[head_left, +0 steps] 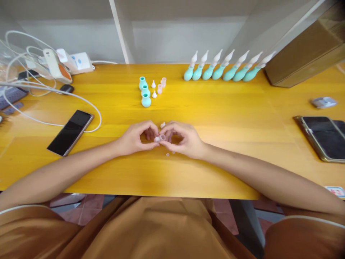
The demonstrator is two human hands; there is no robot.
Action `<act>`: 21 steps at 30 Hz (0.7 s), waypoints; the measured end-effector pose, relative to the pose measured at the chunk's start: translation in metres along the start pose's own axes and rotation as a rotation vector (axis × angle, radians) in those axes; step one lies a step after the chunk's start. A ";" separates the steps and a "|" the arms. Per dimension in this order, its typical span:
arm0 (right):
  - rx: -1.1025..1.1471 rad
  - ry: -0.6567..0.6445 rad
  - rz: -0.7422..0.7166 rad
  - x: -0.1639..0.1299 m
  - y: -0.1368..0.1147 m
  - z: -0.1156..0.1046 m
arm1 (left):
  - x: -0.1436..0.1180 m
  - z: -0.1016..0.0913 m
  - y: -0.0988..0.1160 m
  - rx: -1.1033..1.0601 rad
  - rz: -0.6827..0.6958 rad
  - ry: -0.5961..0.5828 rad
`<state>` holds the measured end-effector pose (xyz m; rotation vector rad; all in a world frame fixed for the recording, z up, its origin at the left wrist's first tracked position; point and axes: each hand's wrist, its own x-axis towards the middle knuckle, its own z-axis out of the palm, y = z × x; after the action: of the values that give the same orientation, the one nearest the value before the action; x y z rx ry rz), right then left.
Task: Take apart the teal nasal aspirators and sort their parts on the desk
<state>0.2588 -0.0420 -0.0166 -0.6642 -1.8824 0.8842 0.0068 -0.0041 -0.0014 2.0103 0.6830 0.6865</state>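
Observation:
Both my hands meet over the middle of the table. My left hand (140,138) pinches a small whitish piece (156,139) between thumb and fingers. Against it, my right hand (185,139) grips a small clear cup-shaped part (162,137), its round opening showing. Whether the two pieces touch or are joined I cannot tell. Just behind my fingertips lies a small white part (162,125). A tiny ring (167,154) rests in front of my right hand, with another beside it. Farther back stand teal rubber bulbs (146,100), white nozzle tips (154,94) and clear cups (160,89).
Several assembled teal bulbs with white tips (207,72) stand in a row at the back. A phone (70,132) and white cables (99,111) lie left, near chargers (81,62). On the right are a cardboard box (302,54), more phones (325,136) and a small packet (323,102).

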 end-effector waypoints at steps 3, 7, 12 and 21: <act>0.059 0.081 0.026 0.000 0.001 -0.004 | -0.001 0.002 0.000 0.003 -0.003 0.030; 0.071 0.344 0.057 0.005 0.012 -0.018 | 0.000 0.004 0.000 0.019 -0.012 0.089; -0.066 0.273 0.104 0.014 0.030 -0.035 | 0.001 0.003 0.001 0.037 -0.032 0.156; -0.286 -0.096 -0.018 0.012 0.031 -0.026 | 0.003 0.003 -0.003 0.018 -0.127 0.254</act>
<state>0.2795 -0.0075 -0.0270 -0.7864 -2.1211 0.6498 0.0102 -0.0026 -0.0049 1.8943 0.9603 0.8709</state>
